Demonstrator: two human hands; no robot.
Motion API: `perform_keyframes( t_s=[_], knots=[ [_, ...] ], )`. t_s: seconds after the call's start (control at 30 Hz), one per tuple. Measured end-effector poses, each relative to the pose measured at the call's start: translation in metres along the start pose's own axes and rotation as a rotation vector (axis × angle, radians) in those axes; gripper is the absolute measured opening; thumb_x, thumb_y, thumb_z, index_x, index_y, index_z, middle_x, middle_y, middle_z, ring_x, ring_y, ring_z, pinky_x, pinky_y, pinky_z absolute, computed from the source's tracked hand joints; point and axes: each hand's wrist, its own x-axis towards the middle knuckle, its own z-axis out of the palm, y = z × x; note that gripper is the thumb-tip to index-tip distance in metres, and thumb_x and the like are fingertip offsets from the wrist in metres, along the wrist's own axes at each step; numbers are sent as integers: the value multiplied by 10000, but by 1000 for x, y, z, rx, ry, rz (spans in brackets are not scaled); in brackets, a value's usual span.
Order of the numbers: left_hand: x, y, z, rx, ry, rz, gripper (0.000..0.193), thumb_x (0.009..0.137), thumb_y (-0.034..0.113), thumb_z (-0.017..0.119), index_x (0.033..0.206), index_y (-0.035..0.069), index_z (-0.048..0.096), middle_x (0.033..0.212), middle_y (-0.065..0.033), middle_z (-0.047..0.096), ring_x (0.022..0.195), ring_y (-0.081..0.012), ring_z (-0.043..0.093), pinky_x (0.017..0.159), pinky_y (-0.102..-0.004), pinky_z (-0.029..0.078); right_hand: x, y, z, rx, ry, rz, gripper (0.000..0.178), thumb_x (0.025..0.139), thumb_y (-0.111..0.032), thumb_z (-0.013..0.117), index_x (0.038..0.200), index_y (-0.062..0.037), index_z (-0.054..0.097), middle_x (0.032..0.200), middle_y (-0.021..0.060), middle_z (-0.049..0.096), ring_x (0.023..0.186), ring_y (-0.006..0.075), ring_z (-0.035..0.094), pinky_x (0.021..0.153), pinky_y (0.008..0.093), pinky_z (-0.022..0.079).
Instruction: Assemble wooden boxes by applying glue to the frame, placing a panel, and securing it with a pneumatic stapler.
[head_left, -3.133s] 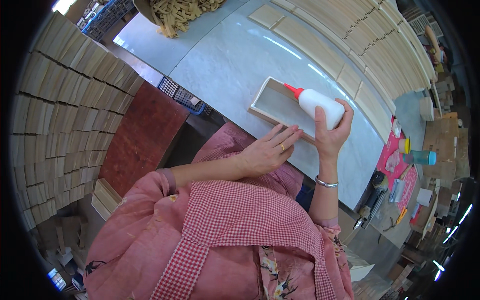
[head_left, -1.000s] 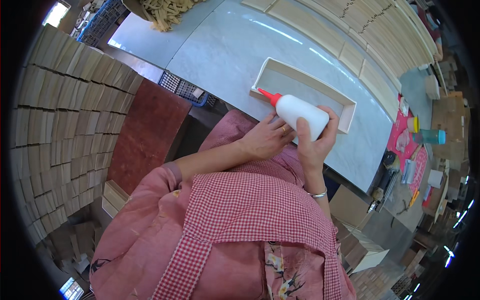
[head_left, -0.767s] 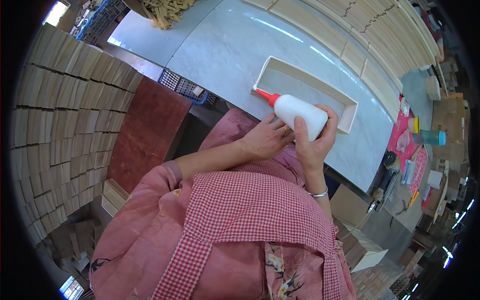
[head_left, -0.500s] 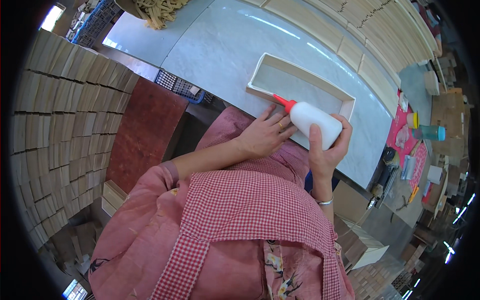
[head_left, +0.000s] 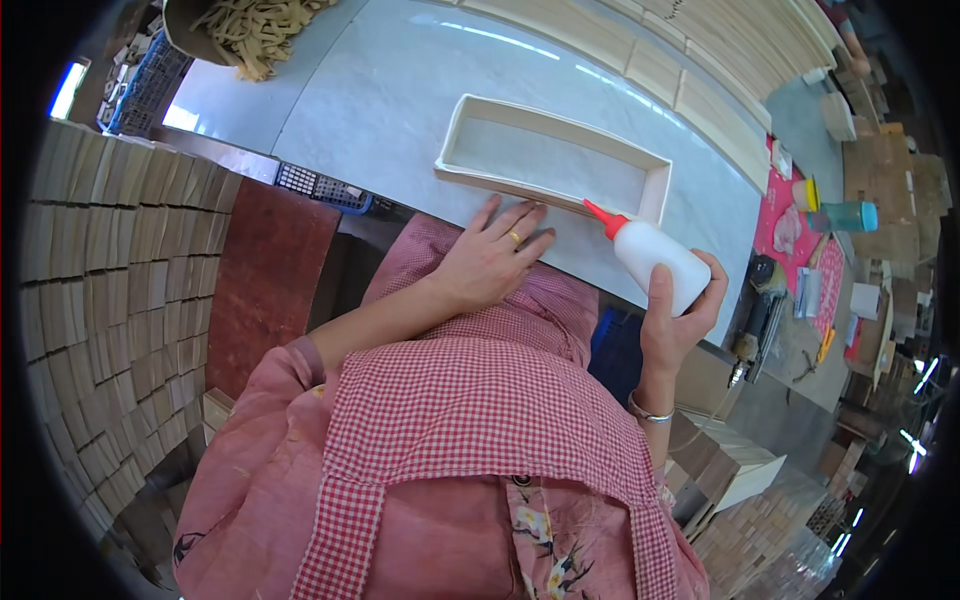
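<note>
A worker in a red-checked apron (head_left: 480,400) stands at a pale grey tabletop (head_left: 380,100). The right hand (head_left: 672,320) is wrapped around the lower body of a white squeeze bottle (head_left: 660,265), its red nozzle (head_left: 600,216) tipped toward the near right corner of a shallow, open wooden frame (head_left: 552,160). The left hand (head_left: 492,258) lies flat and released, fingers spread, just beside the frame's near rail. The bottle looks light, soft-walled and smooth, best held around its middle; the frame looks light, stiff and thin-walled, best steadied by its long rails. Beyond, 1 heap of wood strips (head_left: 255,30) and rows of stacked wooden slats (head_left: 720,45) line the far edge.
</note>
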Motion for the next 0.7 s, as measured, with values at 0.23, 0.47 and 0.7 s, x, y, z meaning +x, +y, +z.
perform_keyframes(
  t_s=[0.23,0.47,0.7],
  knots=[
    [1,1,-3,11,-24,-6,506,860,206,687,1342,105,573,1485,-149,491,1402,-299,437,1215,-544,242,-1,15,-30,-52,111,37,456,883,-174,738,1259,-32,524,1160,133,593,979,243,583,884,346,492],
    [4,4,-10,-25,-6,-18,449,879,187,646,1309,75,579,1441,-167,518,1370,-311,462,1189,-544,274,-1,25,-52,-126,189,70,449,885,-169,735,1255,-26,525,1152,135,594,973,246,579,881,350,491],
    [-1,5,-6,-46,-54,-21,517,870,201,681,1362,88,565,1494,-172,470,1412,-329,419,1206,-551,245,-6,27,-54,-107,244,119,431,898,-174,723,1252,-29,524,1149,137,591,965,240,580,842,346,504]
  ],
)
